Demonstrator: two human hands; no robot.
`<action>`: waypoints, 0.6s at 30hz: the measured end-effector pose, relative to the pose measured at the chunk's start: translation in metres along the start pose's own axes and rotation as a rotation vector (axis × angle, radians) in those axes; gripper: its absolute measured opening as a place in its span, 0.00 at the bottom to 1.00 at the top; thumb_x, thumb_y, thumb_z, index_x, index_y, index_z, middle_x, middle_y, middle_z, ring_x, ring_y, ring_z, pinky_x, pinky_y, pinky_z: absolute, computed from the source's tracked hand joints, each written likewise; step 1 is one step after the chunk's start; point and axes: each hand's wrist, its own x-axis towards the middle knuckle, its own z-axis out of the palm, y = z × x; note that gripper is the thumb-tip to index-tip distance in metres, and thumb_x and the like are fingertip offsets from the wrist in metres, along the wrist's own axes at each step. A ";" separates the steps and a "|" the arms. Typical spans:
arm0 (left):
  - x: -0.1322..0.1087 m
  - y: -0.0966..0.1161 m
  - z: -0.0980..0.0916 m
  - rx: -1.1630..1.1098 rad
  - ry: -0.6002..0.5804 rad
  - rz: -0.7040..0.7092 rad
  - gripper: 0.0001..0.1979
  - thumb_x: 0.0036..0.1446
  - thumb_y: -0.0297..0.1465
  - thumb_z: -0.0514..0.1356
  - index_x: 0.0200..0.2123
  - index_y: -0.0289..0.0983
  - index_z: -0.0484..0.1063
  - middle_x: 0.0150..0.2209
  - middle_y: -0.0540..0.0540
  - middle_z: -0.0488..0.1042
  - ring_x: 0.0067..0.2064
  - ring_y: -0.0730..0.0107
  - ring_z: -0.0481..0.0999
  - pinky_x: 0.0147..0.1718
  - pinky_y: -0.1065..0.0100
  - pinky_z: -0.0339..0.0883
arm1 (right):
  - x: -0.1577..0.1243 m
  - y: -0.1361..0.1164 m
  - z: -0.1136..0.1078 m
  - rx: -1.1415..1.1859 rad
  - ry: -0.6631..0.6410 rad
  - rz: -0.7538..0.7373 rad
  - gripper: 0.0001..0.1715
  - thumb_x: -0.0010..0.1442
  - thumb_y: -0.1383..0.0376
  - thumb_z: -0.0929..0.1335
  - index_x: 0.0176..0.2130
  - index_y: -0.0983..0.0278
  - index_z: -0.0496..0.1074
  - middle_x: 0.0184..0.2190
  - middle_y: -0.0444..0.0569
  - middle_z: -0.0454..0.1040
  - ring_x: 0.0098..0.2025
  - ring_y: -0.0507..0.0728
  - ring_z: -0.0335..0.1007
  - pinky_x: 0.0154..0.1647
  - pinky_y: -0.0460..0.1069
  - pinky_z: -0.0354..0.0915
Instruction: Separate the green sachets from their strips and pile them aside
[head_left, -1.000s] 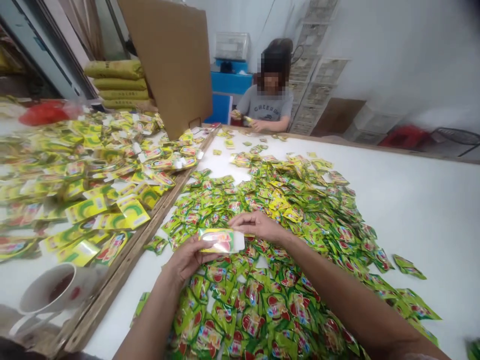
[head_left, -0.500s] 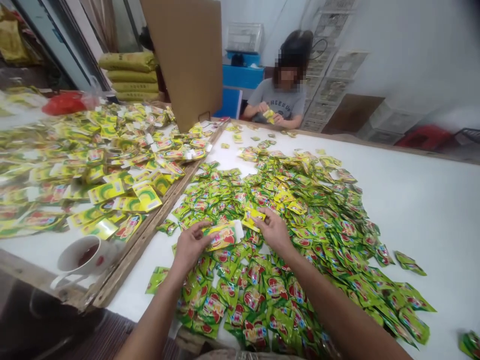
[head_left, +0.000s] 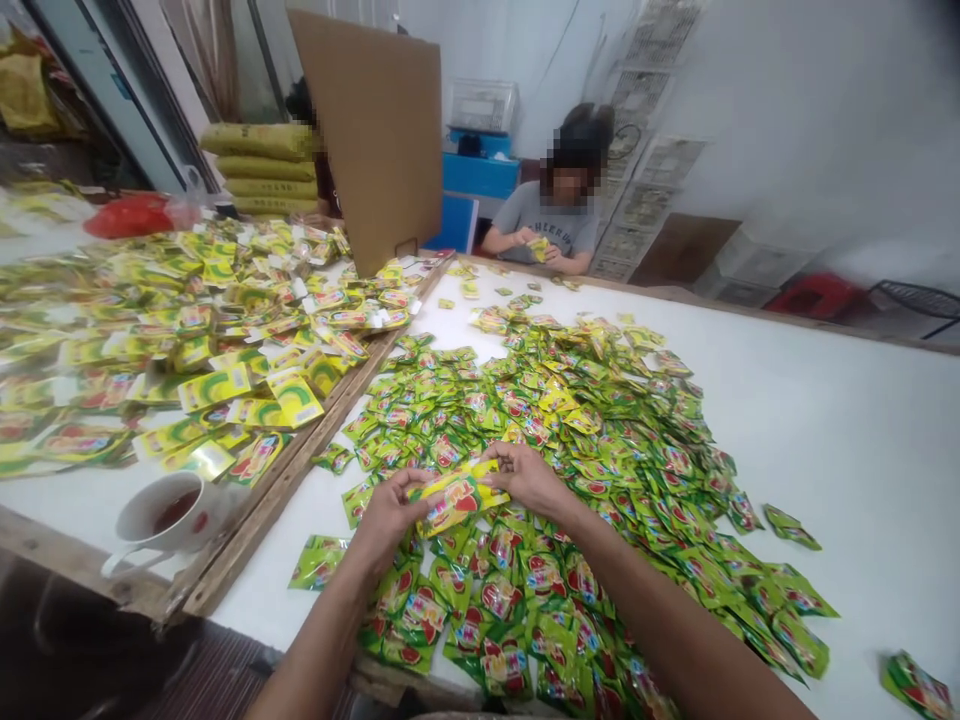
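Observation:
A yellow-green pouch [head_left: 454, 497] with a red picture is held between both my hands over a big heap of small green sachets [head_left: 600, 440]. My left hand [head_left: 390, 515] pinches its left end. My right hand [head_left: 525, 475] grips its right end with fingers closed, and a small yellow sachet seems pressed into the pouch mouth there. Both forearms reach in from the bottom edge across the heap.
A white table [head_left: 825, 420] carries the heap. To the left, a wooden-edged table holds several yellow-green pouches [head_left: 217, 330] and a white cup of dark drink [head_left: 161, 515]. A cardboard sheet [head_left: 375, 130] stands upright. At the far end a seated person [head_left: 551, 215] handles sachets.
My right hand, which picked a small yellow sachet from the heap, has come back to the pouch's right end. The pouch's white tab no longer shows. The camera tilted slightly.

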 end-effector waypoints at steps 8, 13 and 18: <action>0.009 0.000 0.004 -0.036 0.005 -0.090 0.26 0.33 0.35 0.72 0.38 0.35 0.70 0.34 0.43 0.77 0.32 0.65 0.77 0.34 0.67 0.69 | 0.038 -0.003 -0.013 -0.335 0.128 -0.140 0.17 0.54 0.63 0.64 0.45 0.64 0.67 0.40 0.51 0.72 0.43 0.57 0.68 0.43 0.51 0.62; 0.009 0.000 -0.002 -0.143 0.074 -0.104 0.33 0.33 0.35 0.71 0.46 0.34 0.66 0.31 0.44 0.78 0.27 0.67 0.76 0.29 0.68 0.69 | 0.071 0.012 -0.034 -0.844 0.138 -0.171 0.26 0.46 0.74 0.65 0.47 0.65 0.68 0.50 0.57 0.68 0.58 0.64 0.55 0.56 0.61 0.46; 0.012 0.000 -0.007 -0.116 0.086 -0.078 0.34 0.35 0.35 0.71 0.48 0.32 0.65 0.29 0.45 0.78 0.27 0.68 0.76 0.28 0.69 0.69 | 0.069 0.026 -0.030 -0.533 0.364 -0.250 0.15 0.57 0.68 0.60 0.42 0.63 0.70 0.40 0.52 0.75 0.44 0.58 0.69 0.48 0.54 0.59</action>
